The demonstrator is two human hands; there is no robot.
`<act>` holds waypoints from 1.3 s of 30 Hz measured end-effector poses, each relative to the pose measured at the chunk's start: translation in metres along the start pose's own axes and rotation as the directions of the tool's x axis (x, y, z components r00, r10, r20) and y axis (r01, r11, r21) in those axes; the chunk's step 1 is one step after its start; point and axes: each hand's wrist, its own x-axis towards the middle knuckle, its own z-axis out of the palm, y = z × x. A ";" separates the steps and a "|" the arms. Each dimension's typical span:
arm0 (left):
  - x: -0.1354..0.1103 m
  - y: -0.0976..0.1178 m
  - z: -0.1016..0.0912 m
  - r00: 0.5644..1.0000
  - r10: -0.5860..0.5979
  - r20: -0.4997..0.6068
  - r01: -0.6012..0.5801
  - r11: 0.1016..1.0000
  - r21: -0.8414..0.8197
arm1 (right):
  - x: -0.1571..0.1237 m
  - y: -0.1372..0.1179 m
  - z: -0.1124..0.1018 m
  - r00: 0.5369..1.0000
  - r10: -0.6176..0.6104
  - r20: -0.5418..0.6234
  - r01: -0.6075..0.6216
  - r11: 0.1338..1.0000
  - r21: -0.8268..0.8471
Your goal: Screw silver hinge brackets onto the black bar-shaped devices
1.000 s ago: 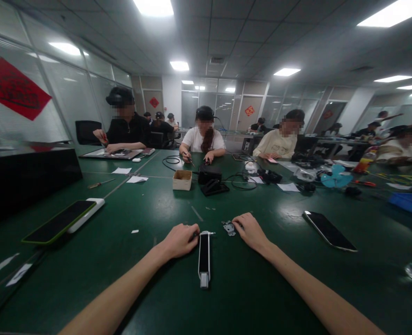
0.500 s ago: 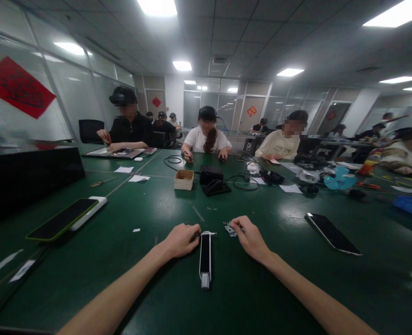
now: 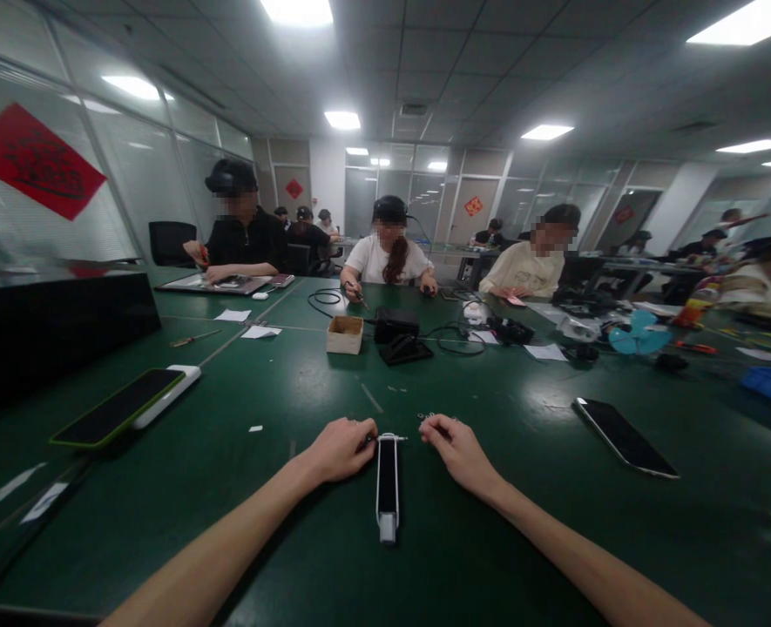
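Note:
Right in front of me a narrow device with a white frame and a black face (image 3: 388, 483) lies lengthwise on the green table (image 3: 280, 557). My left hand (image 3: 342, 450) is closed beside its far end. From those fingers a thin rod-like tool (image 3: 403, 438) with a metal shaft points right across the frame's top; its grip is mostly hidden. To the right of the device, my right hand (image 3: 456, 448) has its thumb and fingertips pinched together. Whatever is in that pinch is too small to make out. Small metal parts (image 3: 428, 416) lie just beyond the fingertips, partly covered.
Two phones lie at the sides, one green-edged (image 3: 120, 407) on a white block, one white-edged (image 3: 626, 438). Farther off stand a small box (image 3: 344, 336), a black device (image 3: 395, 326) with cables and a blue fan (image 3: 639, 333). Several people sit around the tables.
My right hand has shifted slightly left toward the device, now covering most of the small metal parts. The left hand stays at the device's far end.

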 end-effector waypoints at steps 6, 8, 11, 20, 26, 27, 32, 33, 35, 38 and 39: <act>-0.001 0.008 -0.004 0.999 0.032 0.026 -0.032 0.999 -0.021 | -0.001 -0.002 0.004 0.999 0.023 0.046 -0.021 0.999 -0.033; -0.001 0.009 -0.003 0.999 0.045 0.027 -0.045 0.999 -0.025 | -0.001 -0.004 0.005 0.998 0.016 0.056 -0.013 0.998 -0.062; -0.001 0.009 -0.002 0.998 0.051 0.030 -0.050 0.998 -0.027 | -0.001 -0.007 0.005 0.998 0.008 0.063 -0.002 0.996 -0.092; -0.002 0.011 -0.004 0.998 0.050 0.033 -0.050 0.999 -0.022 | -0.001 -0.007 0.004 0.997 0.010 0.075 -0.004 0.997 -0.079; -0.002 0.009 -0.003 0.998 0.062 0.018 -0.062 0.998 -0.031 | -0.001 -0.009 0.003 0.996 0.019 0.083 -0.014 0.998 -0.063; -0.002 0.009 -0.003 0.998 0.060 0.020 -0.060 0.998 -0.028 | -0.001 -0.009 0.003 0.996 0.014 0.083 -0.009 0.998 -0.059; -0.003 0.011 -0.005 0.998 0.048 0.033 -0.048 0.999 -0.018 | -0.001 -0.007 0.003 0.996 -0.001 0.084 0.004 0.999 -0.034; -0.003 0.012 -0.006 0.998 0.047 0.036 -0.046 0.999 -0.020 | -0.001 -0.007 0.004 0.996 -0.003 0.087 0.006 1.000 -0.028; -0.003 0.013 -0.007 0.998 0.044 0.044 -0.043 0.999 -0.026 | -0.001 -0.006 0.004 0.996 0.000 0.093 0.002 1.000 -0.015; -0.003 0.013 -0.007 0.998 0.050 0.048 -0.048 0.998 -0.038 | -0.001 -0.008 0.004 0.996 0.017 0.091 -0.015 1.000 -0.021; -0.003 0.013 -0.007 0.998 0.048 0.047 -0.047 0.998 -0.037 | -0.001 -0.009 0.004 0.996 0.020 0.086 -0.018 0.999 -0.026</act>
